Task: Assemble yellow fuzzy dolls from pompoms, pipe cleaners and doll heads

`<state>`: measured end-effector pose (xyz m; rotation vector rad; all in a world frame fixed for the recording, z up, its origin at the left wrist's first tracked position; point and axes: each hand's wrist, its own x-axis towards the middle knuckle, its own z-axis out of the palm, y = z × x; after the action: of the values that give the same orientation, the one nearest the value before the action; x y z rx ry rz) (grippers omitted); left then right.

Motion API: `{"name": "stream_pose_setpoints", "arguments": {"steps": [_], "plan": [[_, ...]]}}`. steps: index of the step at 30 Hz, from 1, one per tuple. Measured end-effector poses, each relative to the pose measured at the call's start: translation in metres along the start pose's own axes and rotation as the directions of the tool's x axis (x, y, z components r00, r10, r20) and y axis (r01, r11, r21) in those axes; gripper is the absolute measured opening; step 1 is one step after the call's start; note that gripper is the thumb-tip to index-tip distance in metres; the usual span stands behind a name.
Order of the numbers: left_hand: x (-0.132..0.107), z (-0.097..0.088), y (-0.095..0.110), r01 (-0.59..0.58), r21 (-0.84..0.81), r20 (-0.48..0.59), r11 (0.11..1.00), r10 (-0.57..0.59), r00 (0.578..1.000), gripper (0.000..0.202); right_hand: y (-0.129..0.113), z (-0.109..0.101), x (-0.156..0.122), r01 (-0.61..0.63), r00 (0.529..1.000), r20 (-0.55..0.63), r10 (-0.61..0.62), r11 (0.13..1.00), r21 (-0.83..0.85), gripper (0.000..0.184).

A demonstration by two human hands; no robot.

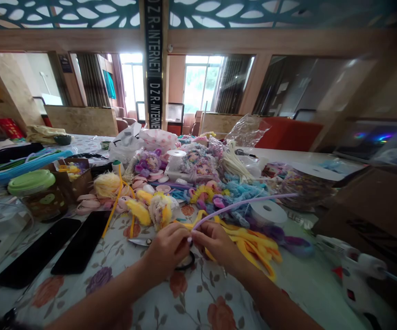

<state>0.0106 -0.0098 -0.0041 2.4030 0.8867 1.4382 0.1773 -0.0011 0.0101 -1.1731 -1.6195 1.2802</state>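
Note:
Between my two hands is a lilac pipe cleaner (245, 201), its long free end reaching up and to the right over the pile. My right hand (215, 240) pinches it near its lower end. My left hand (169, 245) is closed at the same spot, fingertips meeting those of the right; a small pale tip shows between them. Scissors (140, 241) lie on the table partly under my left hand, with a dark handle loop below the fingers. Yellow fuzzy strips (253, 243) lie just beyond my right hand. Doll heads with yellow hair (160, 211) sit in front of my left hand.
Two black phones (81, 243) and a jar with a green lid (35, 192) are at the left. Doll heads, ribbon and a white spool (269, 213) are heaped ahead. A white glue gun (360, 275) and a cardboard box (370, 211) stand at the right.

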Motion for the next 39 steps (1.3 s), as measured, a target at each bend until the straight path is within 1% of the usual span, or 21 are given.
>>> {"name": "stream_pose_setpoints", "arguments": {"steps": [1, 2, 3, 4, 6, 8, 10, 13, 17, 19, 21, 23, 24, 26, 28, 30, 31, 33, 35, 36, 39], "plan": [[0.0, -0.001, 0.001, -0.129, 0.046, -0.014, 0.991, 0.13, 0.991, 0.014, -0.001, 0.0, -0.001, -0.037, 0.999, 0.017, 0.036, 0.997, 0.061, 0.025], [0.0, -0.002, 0.002, -0.212, 0.074, -0.016, 0.974, 0.214, 0.977, 0.015, -0.002, 0.0, -0.002, -0.063, 0.998, 0.031, 0.06, 0.992, 0.108, 0.025], [-0.001, -0.002, 0.002, -0.234, 0.077, -0.02, 0.969, 0.236, 0.971, 0.016, -0.003, 0.0, -0.003, -0.077, 0.997, 0.042, 0.072, 0.987, 0.14, 0.026], [0.0, -0.003, 0.002, -0.198, 0.051, -0.028, 0.979, 0.199, 0.98, 0.014, -0.004, -0.001, -0.003, -0.08, 0.996, 0.05, 0.073, 0.984, 0.159, 0.026], [0.0, -0.004, 0.001, -0.014, -0.068, -0.02, 0.998, 0.013, 1.0, 0.009, -0.006, 0.0, -0.004, -0.06, 0.998, 0.043, 0.053, 0.982, 0.177, 0.029], [0.001, -0.004, 0.0, 0.178, -0.175, 0.035, 0.968, -0.174, 0.984, 0.003, -0.006, 0.0, -0.004, -0.036, 0.999, 0.019, 0.033, 0.984, 0.176, 0.031], [0.002, -0.005, -0.001, 0.272, -0.215, 0.078, 0.938, -0.261, 0.962, 0.005, -0.005, 0.0, -0.003, -0.017, 1.0, -0.008, 0.019, 0.988, 0.156, 0.03], [0.001, -0.004, -0.001, 0.27, -0.213, 0.035, 0.939, -0.269, 0.963, 0.006, -0.006, 0.002, -0.002, 0.015, 0.999, -0.044, -0.01, 0.993, 0.116, 0.028], [0.0, -0.002, -0.001, 0.171, -0.216, -0.041, 0.961, -0.184, 0.982, 0.003, -0.01, 0.006, -0.004, 0.012, 0.998, -0.067, -0.001, 0.987, 0.162, 0.024], [0.0, -0.002, -0.001, 0.16, -0.237, -0.04, 0.958, -0.174, 0.984, 0.003, -0.011, 0.007, -0.006, -0.018, 0.998, -0.059, 0.032, 0.975, 0.221, 0.021], [0.0, -0.002, 0.0, 0.208, -0.286, 0.003, 0.936, -0.216, 0.976, 0.003, -0.012, 0.008, -0.007, -0.041, 0.997, -0.044, 0.057, 0.954, 0.297, 0.017], [0.001, -0.002, 0.001, 0.319, -0.377, 0.078, 0.869, -0.314, 0.946, 0.004, -0.013, 0.007, -0.007, -0.053, 0.998, -0.021, 0.066, 0.923, 0.382, 0.017], [0.001, -0.003, 0.001, 0.387, -0.439, 0.128, 0.811, -0.37, 0.92, 0.005, -0.013, 0.006, -0.007, -0.058, 0.998, -0.004, 0.066, 0.905, 0.421, 0.018], [0.003, -0.004, 0.002, 0.507, -0.567, 0.227, 0.649, -0.469, 0.854, 0.011, -0.012, 0.006, -0.006, -0.056, 0.998, 0.021, 0.052, 0.881, 0.47, 0.022], [0.004, -0.005, 0.002, 0.558, -0.673, 0.288, 0.486, -0.522, 0.803, 0.017, -0.011, 0.007, -0.005, -0.015, 1.0, -0.002, 0.019, 0.885, 0.465, 0.023], [0.006, -0.005, 0.003, 0.552, -0.738, 0.29, 0.389, -0.555, 0.779, 0.021, -0.008, 0.01, -0.005, 0.057, 0.997, -0.073, -0.03, 0.912, 0.405, 0.024], [0.007, -0.006, 0.003, 0.546, -0.755, 0.278, 0.364, -0.575, 0.769, 0.022, -0.006, 0.012, -0.005, 0.1, 0.99, -0.126, -0.059, 0.93, 0.355, 0.023], [0.008, -0.006, 0.003, 0.543, -0.764, 0.246, 0.35, -0.619, 0.746, 0.023, -0.003, 0.016, -0.007, 0.189, 0.963, -0.227, -0.143, 0.962, 0.196, 0.019], [0.007, -0.005, 0.003, 0.549, -0.748, 0.21, 0.374, -0.65, 0.73, 0.023, -0.001, 0.018, -0.009, 0.3, 0.913, -0.284, -0.292, 0.954, -0.016, 0.012], [0.007, -0.004, 0.003, 0.551, -0.73, 0.188, 0.404, -0.656, 0.731, 0.023, 0.001, 0.019, -0.01, 0.361, 0.88, -0.283, -0.381, 0.925, -0.123, 0.009], [0.004, -0.002, 0.001, 0.567, -0.625, 0.114, 0.536, -0.656, 0.746, 0.022, 0.003, 0.017, -0.011, 0.5, 0.781, -0.204, -0.59, 0.787, -0.361, 0.011]]}}
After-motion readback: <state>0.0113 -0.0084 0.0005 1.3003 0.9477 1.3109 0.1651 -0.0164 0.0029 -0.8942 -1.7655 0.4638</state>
